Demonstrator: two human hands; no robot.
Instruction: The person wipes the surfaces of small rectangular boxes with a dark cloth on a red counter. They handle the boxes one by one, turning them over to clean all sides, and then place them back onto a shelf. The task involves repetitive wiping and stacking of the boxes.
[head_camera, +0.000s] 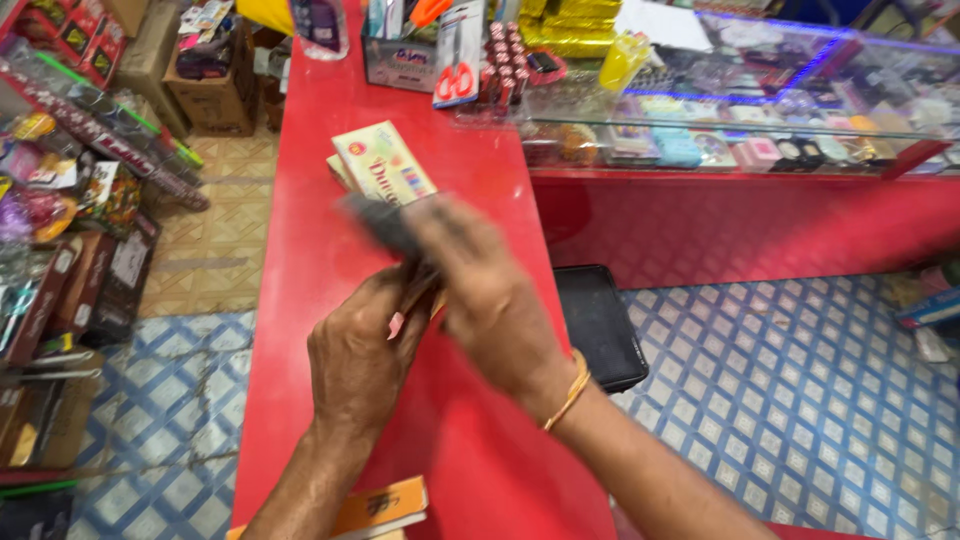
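Flat tan card-like piece (418, 290) (blurred, kind unclear) pinched btwn left hand (360, 350) & right hand (480, 290), both closed on it, over red bench (300, 300), just nearer than cream rectangular packet (383, 162); long axis runs toward that packet.

A long red counter (300, 300) runs away from the viewer. A flat cream box (382, 162) lies on it near the middle, a second one just showing under its left edge. At the far end stand a clear jar (320, 28) and a tub of pens (400, 55). An orange box (385, 507) lies at the near edge.
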